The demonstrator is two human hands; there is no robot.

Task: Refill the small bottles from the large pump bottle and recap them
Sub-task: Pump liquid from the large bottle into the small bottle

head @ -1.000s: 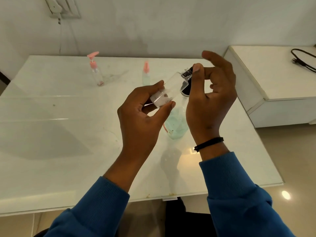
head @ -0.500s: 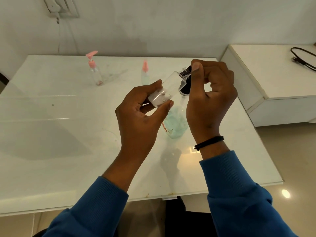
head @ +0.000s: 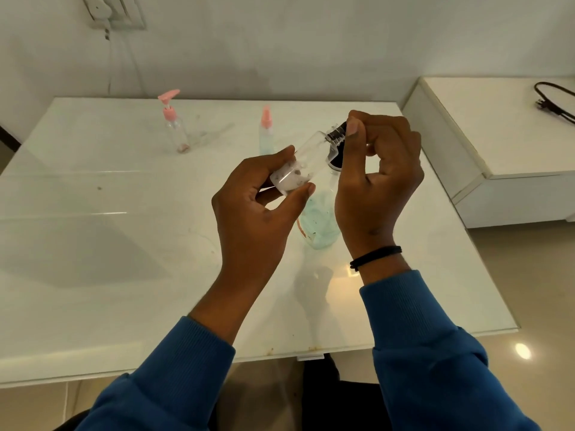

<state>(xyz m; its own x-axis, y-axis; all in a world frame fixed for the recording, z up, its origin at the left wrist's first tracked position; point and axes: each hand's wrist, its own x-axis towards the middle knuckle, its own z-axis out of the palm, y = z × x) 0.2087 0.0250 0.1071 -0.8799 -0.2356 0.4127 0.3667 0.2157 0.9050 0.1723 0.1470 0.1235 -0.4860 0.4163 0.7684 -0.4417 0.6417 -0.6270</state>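
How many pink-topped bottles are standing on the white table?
2. A clear bottle with a pink pump top stands at the far left; a slimmer clear bottle with a pink spray cap stands far centre, beyond the left hand. None seem hidden.

You have three small bottles: one clear bottle [head: 306, 157] in your hands, two pink-topped [head: 175, 126] [head: 266, 132] on the table; one large bottle [head: 320, 219].

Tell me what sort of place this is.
Likely a room in a home, not a workshop: a glass-topped white table, a white side cabinet holding a black cable, and a wall switch plate.
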